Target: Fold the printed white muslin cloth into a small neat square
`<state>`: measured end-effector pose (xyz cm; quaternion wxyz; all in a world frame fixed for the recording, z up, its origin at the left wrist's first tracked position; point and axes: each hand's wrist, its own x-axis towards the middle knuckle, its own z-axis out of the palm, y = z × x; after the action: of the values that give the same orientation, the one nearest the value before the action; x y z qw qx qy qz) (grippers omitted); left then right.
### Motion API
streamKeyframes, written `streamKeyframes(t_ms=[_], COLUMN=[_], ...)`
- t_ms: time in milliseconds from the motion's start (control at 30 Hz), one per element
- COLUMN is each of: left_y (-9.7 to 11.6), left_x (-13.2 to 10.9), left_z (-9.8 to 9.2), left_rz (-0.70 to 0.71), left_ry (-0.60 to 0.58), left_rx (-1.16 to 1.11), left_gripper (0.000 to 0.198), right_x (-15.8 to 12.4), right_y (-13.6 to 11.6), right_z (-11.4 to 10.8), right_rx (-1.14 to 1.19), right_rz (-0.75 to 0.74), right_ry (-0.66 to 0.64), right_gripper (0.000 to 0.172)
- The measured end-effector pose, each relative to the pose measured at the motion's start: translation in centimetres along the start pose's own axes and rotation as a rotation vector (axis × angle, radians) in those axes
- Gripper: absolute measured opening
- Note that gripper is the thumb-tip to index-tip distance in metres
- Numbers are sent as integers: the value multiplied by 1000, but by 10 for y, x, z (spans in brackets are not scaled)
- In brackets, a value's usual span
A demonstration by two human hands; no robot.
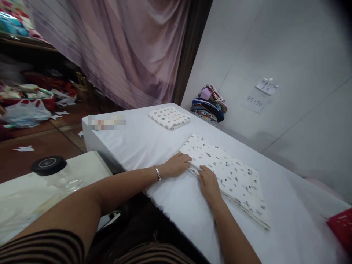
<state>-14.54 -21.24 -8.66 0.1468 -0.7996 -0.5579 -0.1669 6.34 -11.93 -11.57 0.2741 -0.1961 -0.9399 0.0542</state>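
Note:
A white folded cloth (225, 172) printed with small grey and black motifs lies flat on the white-covered table (162, 146), its layers showing along the near edge. My left hand (177, 165), with a bracelet at the wrist, is at the cloth's near left corner. Its fingers bend over the edge; the thumb is hidden. A short way to the right, my right hand (209, 185) has its fingers curled round the same edge. Between the two hands the layers bulge slightly. Farther back rests a second folded cloth (169, 117) with a similar print.
Stacked folded fabrics (209, 104) stand against the white wall beyond the table. A black-lidded clear jar (49, 167) is on a pale surface at left. A red object (341, 229) sits at the right edge. Plastic bags (27, 112) and paper scraps litter the floor; a mauve curtain (132, 47) hangs behind.

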Motion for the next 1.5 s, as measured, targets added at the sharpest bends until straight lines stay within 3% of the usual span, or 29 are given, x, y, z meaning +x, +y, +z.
streamKeyframes(t_ms=[300,500,667,867,1133,1300,1500], left_y=[-14,-25,-38,-41,-36,-39,-47], left_x=[-17,-7,3,-12,-20,-23,-9], left_z=[-17,-22,-16,-2,-8,-13,-22], left_rz=[-107,-118,-67,-82,-174,-238,-265], left_ry=[-32,-34,43,12,-68,-65,69], left_rx=[-33,37,121,105,47,56,149], left_gripper=[16,15,20,16,17,21,18], right_x=[1,2,3,1,2,3,12], right_y=[-2,-1,-4,-7,-6,-4,-2], right_z=[0,-2,-1,3,1,-1,-8], right_rx=[12,12,-50,-149,-133,-100,-126], right_rz=[5,12,21,1,-22,-65,-99], right_ry=[-8,3,36,-28,-20,46,176], right_gripper=[22,23,23,23,22,22,20])
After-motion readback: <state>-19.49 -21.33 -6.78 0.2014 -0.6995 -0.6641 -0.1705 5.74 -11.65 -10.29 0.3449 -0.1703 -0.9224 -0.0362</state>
